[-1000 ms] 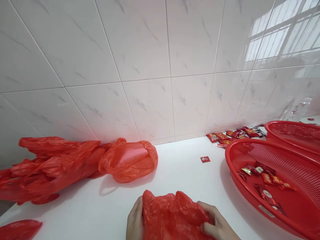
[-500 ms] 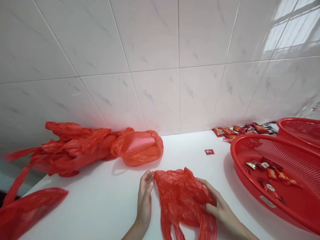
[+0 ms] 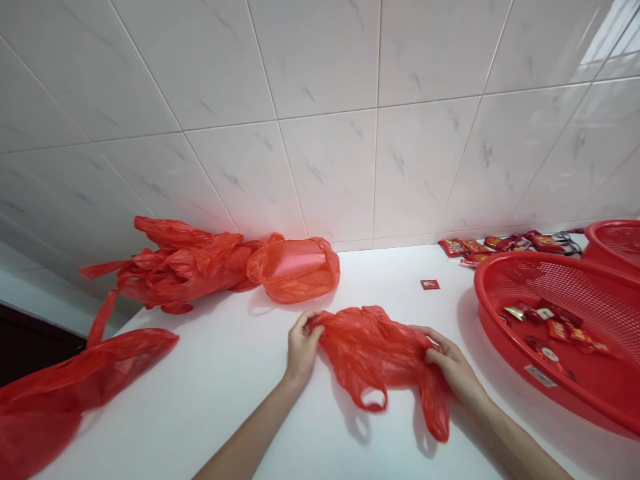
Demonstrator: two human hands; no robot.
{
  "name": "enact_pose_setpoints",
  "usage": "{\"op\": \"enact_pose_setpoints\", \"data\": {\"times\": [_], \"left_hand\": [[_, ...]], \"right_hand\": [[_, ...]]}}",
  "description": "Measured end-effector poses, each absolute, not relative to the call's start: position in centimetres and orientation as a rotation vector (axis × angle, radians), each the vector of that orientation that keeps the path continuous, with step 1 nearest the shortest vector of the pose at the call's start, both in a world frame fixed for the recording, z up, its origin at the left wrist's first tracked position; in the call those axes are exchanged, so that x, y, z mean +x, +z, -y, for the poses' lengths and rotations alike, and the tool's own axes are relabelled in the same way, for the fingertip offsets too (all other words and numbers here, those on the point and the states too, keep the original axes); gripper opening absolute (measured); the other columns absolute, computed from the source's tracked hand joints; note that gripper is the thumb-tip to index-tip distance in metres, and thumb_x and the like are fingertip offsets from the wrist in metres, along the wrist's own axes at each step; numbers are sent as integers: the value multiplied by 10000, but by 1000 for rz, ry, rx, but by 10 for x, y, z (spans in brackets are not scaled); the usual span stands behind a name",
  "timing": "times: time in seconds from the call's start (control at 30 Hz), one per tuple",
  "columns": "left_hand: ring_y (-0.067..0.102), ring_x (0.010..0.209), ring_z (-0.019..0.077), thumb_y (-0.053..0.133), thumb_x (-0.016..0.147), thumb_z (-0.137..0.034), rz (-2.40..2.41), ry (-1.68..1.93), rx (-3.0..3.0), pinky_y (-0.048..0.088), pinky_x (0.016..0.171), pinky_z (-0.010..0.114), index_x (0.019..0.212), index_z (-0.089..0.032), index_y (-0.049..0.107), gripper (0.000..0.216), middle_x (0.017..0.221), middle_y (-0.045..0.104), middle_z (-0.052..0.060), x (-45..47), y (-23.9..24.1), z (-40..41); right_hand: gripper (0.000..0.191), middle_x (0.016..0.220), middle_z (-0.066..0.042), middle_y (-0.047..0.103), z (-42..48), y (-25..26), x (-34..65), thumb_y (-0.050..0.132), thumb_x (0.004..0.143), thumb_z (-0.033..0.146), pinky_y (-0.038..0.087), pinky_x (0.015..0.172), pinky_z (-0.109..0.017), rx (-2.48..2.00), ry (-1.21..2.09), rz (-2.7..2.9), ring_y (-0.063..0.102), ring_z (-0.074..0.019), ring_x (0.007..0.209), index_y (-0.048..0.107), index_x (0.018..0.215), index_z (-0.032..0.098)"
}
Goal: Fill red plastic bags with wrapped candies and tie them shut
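Note:
A crumpled red plastic bag (image 3: 380, 350) is stretched between my two hands, just over the white table. My left hand (image 3: 303, 343) pinches its left corner between thumb and fingers. On the other side, my right hand (image 3: 447, 363) grips the bag's right edge, with the thumb on top and the fingers partly hidden behind the plastic. The bag's handle loops hang down toward me, one of them showing an open hole.
Red bags lie heaped (image 3: 185, 267) at the back left, beside an opened-out red bag (image 3: 300, 267). Another red bag (image 3: 115, 373) is at the left edge. A red basket (image 3: 493, 320) with several wrapped snacks stands right. One small red packet (image 3: 430, 285) and more packets (image 3: 470, 248) lie near the tiled wall.
My left hand, open beside the bag before, has closed on its corner. The bag is now lifted and spread sideways, its handles dangling. The view has shifted slightly.

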State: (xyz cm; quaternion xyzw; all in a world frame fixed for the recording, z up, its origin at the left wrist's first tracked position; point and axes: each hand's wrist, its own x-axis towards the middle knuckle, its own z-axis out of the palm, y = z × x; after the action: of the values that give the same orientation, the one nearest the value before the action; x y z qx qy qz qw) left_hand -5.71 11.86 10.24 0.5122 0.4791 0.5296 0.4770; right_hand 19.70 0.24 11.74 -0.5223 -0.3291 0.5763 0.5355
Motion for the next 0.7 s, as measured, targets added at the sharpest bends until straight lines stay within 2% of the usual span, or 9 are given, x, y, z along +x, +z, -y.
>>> {"op": "enact_pose_setpoints", "data": {"times": [0.1, 0.23, 0.3, 0.4, 0.47, 0.53, 0.6, 0.7], "left_hand": [[684, 961, 249, 706, 619, -297, -1191, 1286, 1142, 530, 918, 403, 945, -167, 665, 354, 989, 726, 80, -73, 112, -134], [652, 1126, 277, 708, 651, -264, -1251, 1226, 1339, 505, 998, 432, 1063, -198, 670, 418, 1172, 691, 104, -84, 120, -136], [587, 1243, 279, 688, 712, -258, -1335, 1300, 1551, 482, 1044, 438, 1121, -231, 667, 411, 1295, 627, 106, -82, 122, -132], [580, 1226, 272, 616, 826, -293, -1358, 1300, 1931, 484, 1053, 461, 1078, -236, 687, 268, 1238, 628, 101, -72, 125, -125], [606, 1168, 280, 589, 845, -289, -1298, 1100, 2147, 489, 1053, 493, 1089, -221, 689, 272, 1169, 658, 106, -63, 125, -119], [581, 1231, 316, 623, 796, -246, -1229, 802, 2285, 466, 1087, 536, 1222, -204, 654, 429, 1266, 644, 131, -54, 122, -111], [475, 1374, 367, 646, 743, -200, -1181, 530, 2349, 403, 1144, 583, 1358, -187, 582, 618, 1447, 543, 168, -48, 118, -101], [308, 1496, 397, 617, 765, -194, -1124, 301, 2365, 299, 1198, 628, 1447, -187, 515, 690, 1592, 383, 180, -42, 114, -86]], "right_hand": [[591, 899, -55, 763, -4, 120, 203, 562, 613, 274, 508, 643, -322, -1309, 1356, 805, 677, -235, 721, 647, 1191, 187], [464, 1146, -112, 727, -1, 124, 203, 670, 751, 410, 534, 893, -379, -1347, 1100, 1022, 675, -294, 1064, 658, 1168, 206], [449, 1219, -127, 696, 0, 124, 203, 677, 801, 507, 519, 962, -397, -1366, 978, 1090, 641, -304, 1158, 667, 1144, 217], [467, 1219, -127, 695, -2, 123, 200, 674, 821, 577, 534, 945, -409, -1381, 927, 1139, 656, -305, 1127, 673, 1125, 223], [483, 1200, -123, 708, -3, 122, 197, 687, 814, 595, 542, 921, -404, -1374, 951, 1142, 666, -307, 1102, 678, 1122, 222], [505, 1104, -115, 739, -5, 124, 196, 683, 811, 618, 549, 884, -399, -1346, 1034, 1105, 686, -300, 1038, 681, 1118, 217], [527, 934, -92, 751, -8, 126, 195, 660, 812, 652, 554, 823, -391, -1319, 1139, 1052, 705, -270, 894, 681, 1092, 207], [546, 871, -64, 727, -13, 128, 191, 656, 803, 665, 551, 763, -368, -1331, 1226, 1046, 690, -227, 787, 661, 1094, 203]]}}
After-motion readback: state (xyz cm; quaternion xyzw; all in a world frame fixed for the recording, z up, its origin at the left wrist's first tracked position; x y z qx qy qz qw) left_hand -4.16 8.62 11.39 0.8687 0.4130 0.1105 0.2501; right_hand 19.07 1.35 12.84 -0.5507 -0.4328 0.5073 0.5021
